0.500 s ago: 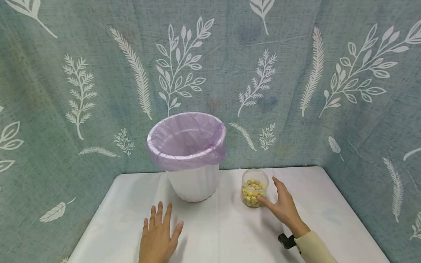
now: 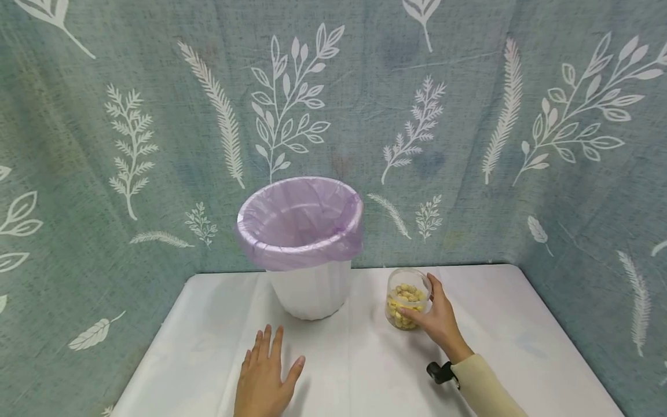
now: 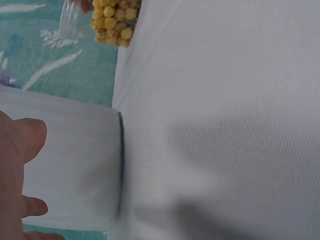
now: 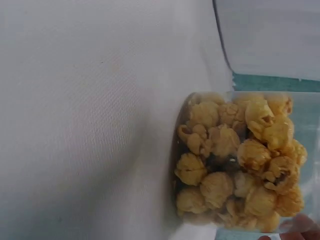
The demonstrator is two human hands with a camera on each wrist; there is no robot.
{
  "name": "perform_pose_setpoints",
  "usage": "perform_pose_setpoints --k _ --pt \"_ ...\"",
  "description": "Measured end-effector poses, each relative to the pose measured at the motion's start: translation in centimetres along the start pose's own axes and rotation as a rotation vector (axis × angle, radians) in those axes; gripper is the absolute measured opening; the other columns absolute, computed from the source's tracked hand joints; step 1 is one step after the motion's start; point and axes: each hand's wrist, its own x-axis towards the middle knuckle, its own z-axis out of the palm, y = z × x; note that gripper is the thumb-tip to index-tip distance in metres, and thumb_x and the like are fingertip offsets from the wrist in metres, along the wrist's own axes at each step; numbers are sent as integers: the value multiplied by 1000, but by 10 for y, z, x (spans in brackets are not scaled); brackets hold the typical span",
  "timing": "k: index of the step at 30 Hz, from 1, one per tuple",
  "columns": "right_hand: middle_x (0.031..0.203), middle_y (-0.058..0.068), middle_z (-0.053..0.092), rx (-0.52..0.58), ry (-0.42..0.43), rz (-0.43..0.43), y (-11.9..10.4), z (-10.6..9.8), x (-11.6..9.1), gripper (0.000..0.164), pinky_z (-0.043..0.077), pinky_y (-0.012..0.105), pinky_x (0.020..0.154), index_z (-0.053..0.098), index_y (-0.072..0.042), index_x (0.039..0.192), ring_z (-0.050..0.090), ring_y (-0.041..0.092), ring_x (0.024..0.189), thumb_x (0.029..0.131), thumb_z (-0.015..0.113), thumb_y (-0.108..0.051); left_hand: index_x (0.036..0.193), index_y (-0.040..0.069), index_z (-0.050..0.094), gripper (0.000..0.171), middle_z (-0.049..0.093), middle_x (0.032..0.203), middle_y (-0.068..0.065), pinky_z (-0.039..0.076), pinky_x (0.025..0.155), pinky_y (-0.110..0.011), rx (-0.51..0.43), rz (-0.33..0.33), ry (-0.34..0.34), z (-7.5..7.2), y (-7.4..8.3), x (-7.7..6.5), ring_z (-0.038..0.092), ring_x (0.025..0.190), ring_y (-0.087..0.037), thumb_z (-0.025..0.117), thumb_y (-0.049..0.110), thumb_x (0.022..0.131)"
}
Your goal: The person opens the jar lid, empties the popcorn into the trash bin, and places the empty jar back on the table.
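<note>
A clear lidless jar [image 2: 394, 282] stands on the white table, partly filled with yellow popcorn [image 4: 240, 160]. My right hand [image 2: 443, 327] grips the jar from its right side, thumb against the front and fingers round the far side. In the right wrist view only fingertips show, at the bottom right by the jar wall. My left hand [image 2: 264, 376] is over the table at the front, palm down, fingers straight and thumb spread, holding nothing. Beyond it stands a white trash bin [image 2: 312, 292], lined with a purple plastic bag [image 2: 260, 252] folded over its rim.
The white table [image 2: 365, 370] carries the bin left of the jar, with a gap between them. A green leaf-patterned cloth [image 2: 354, 87] hangs behind and along both sides. A small black device [image 2: 440, 372] sits at my right wrist.
My right hand has moved left onto the jar, and its fingers have closed round it. My left hand has shifted slightly to the right. The jar and bin have stayed in place.
</note>
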Motion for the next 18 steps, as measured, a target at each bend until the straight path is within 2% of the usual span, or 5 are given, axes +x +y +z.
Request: perform_pose_setpoints --k 11,18 --pt "147 22 41 30 16 24 5 5 9 103 38 60 105 26 -8 149 41 40 135 73 89 -39 153 6 35 87 33 156 -22 25 112 -64 -21 2 -4 8 7 -1 27 144 -42 58 62 91" --pt "149 17 41 50 12 6 7 8 9 102 36 62 106 28 -9 147 37 42 138 72 88 -43 153 7 36 86 35 155 -20 27 111 -63 -46 3 -14 11 12 0 30 143 -40 58 62 91"
